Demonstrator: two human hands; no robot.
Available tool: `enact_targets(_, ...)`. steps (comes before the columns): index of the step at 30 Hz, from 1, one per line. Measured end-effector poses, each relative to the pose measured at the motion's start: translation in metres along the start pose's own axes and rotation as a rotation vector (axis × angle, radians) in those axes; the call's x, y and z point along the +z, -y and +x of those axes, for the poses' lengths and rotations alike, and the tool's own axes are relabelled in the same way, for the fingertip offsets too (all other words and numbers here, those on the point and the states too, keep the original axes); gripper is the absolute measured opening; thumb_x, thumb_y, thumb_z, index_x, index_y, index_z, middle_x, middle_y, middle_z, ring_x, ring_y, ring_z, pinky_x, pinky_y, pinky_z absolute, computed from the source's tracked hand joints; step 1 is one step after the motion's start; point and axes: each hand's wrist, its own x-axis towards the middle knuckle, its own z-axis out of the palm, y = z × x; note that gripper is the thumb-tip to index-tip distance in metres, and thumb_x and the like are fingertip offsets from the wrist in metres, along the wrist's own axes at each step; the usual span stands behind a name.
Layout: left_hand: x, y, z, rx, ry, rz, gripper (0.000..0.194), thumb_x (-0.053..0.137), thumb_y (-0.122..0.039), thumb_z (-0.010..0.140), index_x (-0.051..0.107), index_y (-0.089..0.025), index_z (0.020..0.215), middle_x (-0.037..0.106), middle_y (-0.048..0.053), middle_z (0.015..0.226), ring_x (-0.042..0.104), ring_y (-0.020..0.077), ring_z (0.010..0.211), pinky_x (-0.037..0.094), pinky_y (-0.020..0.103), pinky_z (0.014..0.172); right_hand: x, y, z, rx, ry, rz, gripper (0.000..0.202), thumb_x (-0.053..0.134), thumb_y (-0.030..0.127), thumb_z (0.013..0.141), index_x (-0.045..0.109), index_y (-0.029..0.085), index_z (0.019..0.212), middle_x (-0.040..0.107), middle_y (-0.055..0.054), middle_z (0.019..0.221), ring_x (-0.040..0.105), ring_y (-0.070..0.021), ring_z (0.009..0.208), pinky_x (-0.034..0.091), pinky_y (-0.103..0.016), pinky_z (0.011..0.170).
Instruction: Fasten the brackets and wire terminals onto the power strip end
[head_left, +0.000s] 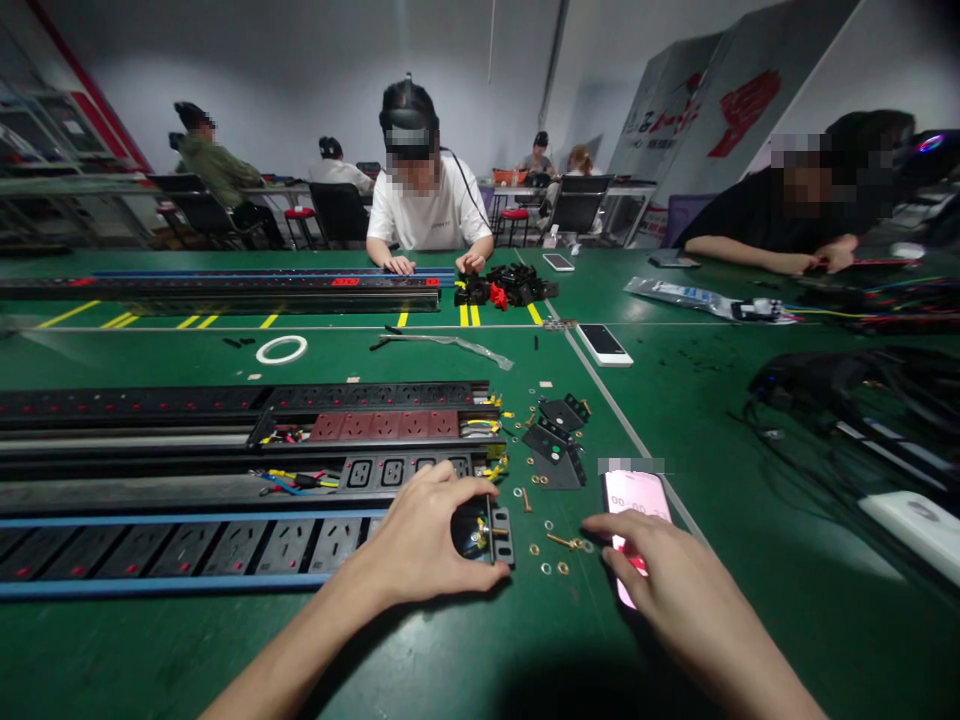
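Observation:
My left hand is curved around the end of a blue-edged power strip. Its thumb and fingertips grip the black end bracket, where a brass screw pokes out. Part of the strip is hidden beneath that hand. To the right, my right hand reaches over a lit phone, fingers apart and holding nothing visible. Its fingertips are close to a brass screw and a washer on the green table. Loose nuts and washers lie between the hands.
More power strips lie behind, with exposed wires. Black brackets sit beyond the screws. A white tape ring and a white-edged phone lie farther back. Black cables fill the right side. A co-worker handles strips opposite.

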Motion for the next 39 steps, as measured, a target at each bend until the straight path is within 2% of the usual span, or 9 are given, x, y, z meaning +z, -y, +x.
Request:
enact_targets(4,0.000,-0.001,0.000,-0.013,-0.003,0.014,0.060,0.080,-0.045,0.060,0.067,-0.023,0.114,0.056,0.004,0.090,0.054,0.0245,0.086,0.045,0.039,0.080,0.006,0.013,0.008,-0.055,0.102,-0.110,0.036,0.047,0.018,0.087,0.075,0.021,0.109,0.072,-0.011,0.109,0.064,-0.0319,0.106,0.050,-0.045,0.089)
enact_targets(7,0.001,0.000,0.000,-0.020,-0.003,0.016,0.059,0.080,-0.045,0.059,0.068,-0.023,0.113,0.056,0.004,0.088,0.054,0.0245,0.086,0.045,0.039,0.080,0.010,0.017,0.011,-0.091,0.096,-0.165,0.032,0.050,0.016,0.086,0.077,0.024,0.100,0.073,-0.011,0.100,0.065,-0.0323,0.097,0.049,-0.047,0.087)
enact_targets(11,0.001,0.001,0.000,-0.022,-0.006,0.003,0.059,0.080,-0.045,0.059,0.069,-0.023,0.113,0.056,0.005,0.089,0.054,0.0251,0.088,0.045,0.039,0.080,0.016,0.009,0.012,-0.147,-0.013,-0.173,0.024,0.054,0.019,0.085,0.077,0.024,0.084,0.071,-0.010,0.087,0.065,-0.0314,0.087,0.049,-0.044,0.079)
enact_targets(15,0.001,0.000,0.000,-0.021,-0.011,-0.006,0.059,0.080,-0.045,0.060,0.068,-0.023,0.113,0.056,0.004,0.089,0.054,0.0251,0.087,0.045,0.039,0.080,0.020,0.007,0.008,-0.205,-0.173,-0.012,0.022,0.051,0.025,0.088,0.072,0.022,0.083,0.071,-0.008,0.080,0.065,-0.0258,0.075,0.050,-0.037,0.068)
enact_targets(18,0.001,0.000,0.000,-0.019,-0.017,-0.006,0.059,0.080,-0.044,0.060,0.068,-0.024,0.114,0.056,0.004,0.088,0.054,0.0248,0.087,0.045,0.039,0.080,0.028,0.020,0.003,-0.270,-0.273,0.194,0.018,0.053,0.028,0.089,0.069,0.022,0.089,0.071,-0.005,0.080,0.065,-0.0203,0.070,0.051,-0.029,0.061)
enact_targets(22,0.001,0.001,-0.001,-0.004,-0.021,-0.013,0.057,0.080,-0.042,0.060,0.068,-0.024,0.113,0.057,0.004,0.089,0.055,0.0242,0.087,0.045,0.037,0.080,0.054,0.046,-0.003,-0.344,-0.360,0.355,0.012,0.057,0.022,0.088,0.069,0.021,0.092,0.068,-0.002,0.074,0.062,-0.0162,0.064,0.051,-0.024,0.057)
enact_targets(27,0.002,0.000,0.000,-0.001,-0.022,-0.007,0.054,0.077,-0.042,0.063,0.069,-0.022,0.112,0.058,0.005,0.086,0.056,0.0236,0.084,0.046,0.037,0.079,0.083,0.061,-0.006,-0.317,-0.499,0.445,0.010,0.060,0.021,0.087,0.069,0.020,0.093,0.063,0.000,0.068,0.059,-0.0142,0.058,0.050,-0.023,0.055)
enact_targets(34,0.003,0.002,0.000,0.009,-0.010,0.005,0.055,0.077,-0.043,0.063,0.068,-0.022,0.113,0.061,0.005,0.088,0.056,0.0248,0.088,0.046,0.038,0.084,0.086,0.067,-0.006,-0.225,-0.554,0.542,0.012,0.059,0.023,0.089,0.071,0.020,0.093,0.066,-0.001,0.071,0.058,-0.0138,0.059,0.050,-0.022,0.056)
enact_targets(39,0.003,0.003,0.000,0.022,-0.007,0.001,0.056,0.077,-0.043,0.063,0.067,-0.022,0.114,0.061,0.005,0.090,0.055,0.0241,0.087,0.047,0.037,0.083,0.082,0.065,-0.003,-0.300,-0.514,0.534,0.014,0.059,0.021,0.090,0.072,0.021,0.096,0.071,-0.005,0.081,0.064,-0.0158,0.066,0.053,-0.024,0.059)
